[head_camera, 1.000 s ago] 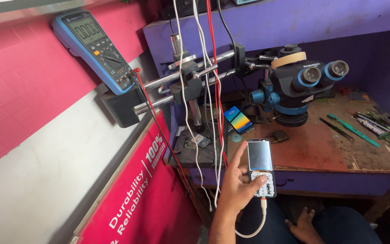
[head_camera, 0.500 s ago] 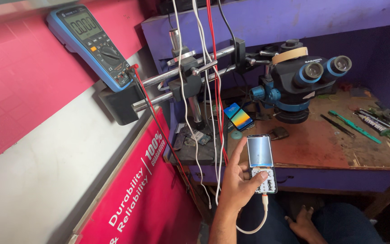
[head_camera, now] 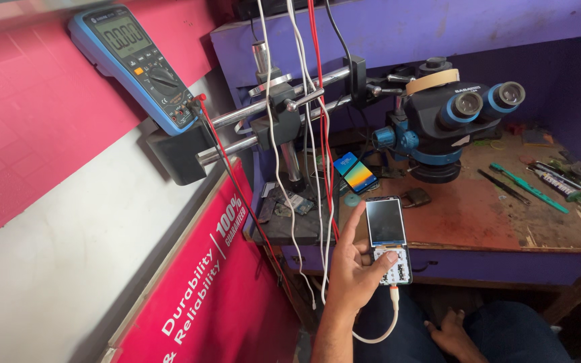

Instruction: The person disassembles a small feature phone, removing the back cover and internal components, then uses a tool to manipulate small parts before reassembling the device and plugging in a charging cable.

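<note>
The left hand holds a small keypad phone upright at the tabletop's near edge, grip clamped on it, thumb on the keys, index finger up along its left side. A white cable hangs from its bottom end. The screen is lit but blank, so this looks like a test under power; the next move probably calls for careful key presses while keeping the cable seated. The right hand rests on the lap at 5 o'clock from the phone, fingers loosely apart, holding nothing. At 12 o'clock stands a microscope; a meter sits at 10 o'clock. No containers show.
</note>
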